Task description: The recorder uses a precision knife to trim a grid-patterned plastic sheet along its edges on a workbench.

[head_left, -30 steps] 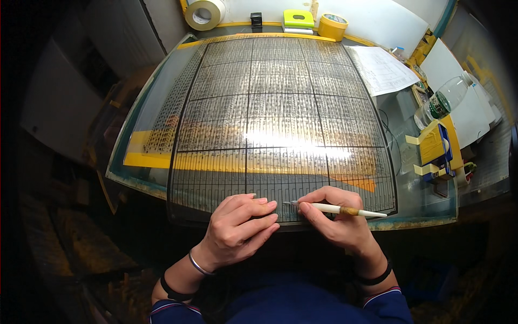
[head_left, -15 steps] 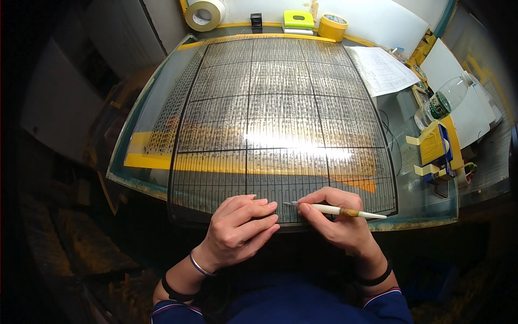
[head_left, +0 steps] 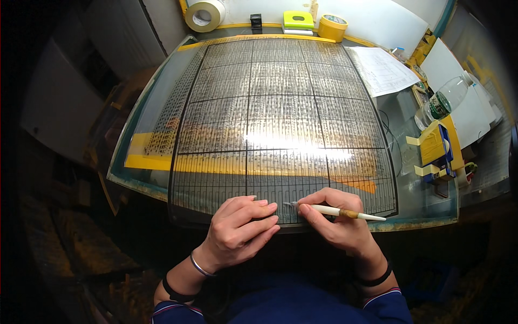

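A large dark-lined film sheet with a fine grid pattern lies over the glass-topped table in front of me. My left hand rests on its near edge, fingers loosely bent and slightly apart, with nothing visible in them. Close by on the right, my right hand pinches a slim white pen-like tool with a tan band round its handle. Its thin greyish tip points left at the sheet, near my left fingertips; the tip is too small to tell its kind.
Yellow strips lie under the sheet. Along the back stand a wide tape roll, a green hole punch and a yellow tape roll. At right are papers, a plastic bottle and a blue-yellow tape dispenser.
Both hands keep nearly the same place. The white tool's rear end has dipped very slightly.
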The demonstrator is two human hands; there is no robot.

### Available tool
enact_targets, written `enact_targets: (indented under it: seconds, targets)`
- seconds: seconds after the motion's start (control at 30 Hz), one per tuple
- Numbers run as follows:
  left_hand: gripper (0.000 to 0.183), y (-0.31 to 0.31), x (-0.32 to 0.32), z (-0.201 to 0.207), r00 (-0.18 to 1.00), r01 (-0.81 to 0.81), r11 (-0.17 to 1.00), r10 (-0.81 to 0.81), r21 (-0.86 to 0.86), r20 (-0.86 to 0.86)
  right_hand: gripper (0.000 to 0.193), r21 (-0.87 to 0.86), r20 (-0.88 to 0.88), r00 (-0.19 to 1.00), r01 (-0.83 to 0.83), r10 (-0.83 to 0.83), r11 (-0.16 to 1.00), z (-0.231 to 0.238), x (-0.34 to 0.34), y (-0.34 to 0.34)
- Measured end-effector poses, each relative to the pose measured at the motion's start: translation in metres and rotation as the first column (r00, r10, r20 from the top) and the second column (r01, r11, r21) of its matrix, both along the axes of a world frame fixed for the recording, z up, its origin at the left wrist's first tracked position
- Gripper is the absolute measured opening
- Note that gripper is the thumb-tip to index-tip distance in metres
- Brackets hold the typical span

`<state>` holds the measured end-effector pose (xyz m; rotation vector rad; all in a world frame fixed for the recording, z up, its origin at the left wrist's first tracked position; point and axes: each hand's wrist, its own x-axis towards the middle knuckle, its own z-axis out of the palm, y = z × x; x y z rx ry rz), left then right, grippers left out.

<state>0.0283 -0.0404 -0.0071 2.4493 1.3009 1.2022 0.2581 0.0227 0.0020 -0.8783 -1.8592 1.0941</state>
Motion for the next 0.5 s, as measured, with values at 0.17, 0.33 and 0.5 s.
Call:
enact_targets:
  seconds: [0.17,0.33,0.5]
  targets:
    - [0.02,0.0007,0.0001,-0.0009,1.0,0.003,1.0,-0.003,-0.006,0.005,0.008,0.005,-0.026,0.999,0.028,-0.028,1.0,-0.0017,-0.0019,-0.0004]
    - [0.02,-0.0008,-0.0005,-0.0017,1.0,-0.006,1.0,0.006,-0.016,0.009,0.007,-0.019,-0.006,1.0,-0.008,0.008,1.0,0.0001,0.001,-0.0002]
    - [0.02,0.0002,0.0001,-0.0022,1.0,-0.002,1.0,0.002,-0.019,0.009,0.007,0.011,-0.041,0.997,0.062,-0.062,0.998,-0.0011,-0.0033,-0.0012]
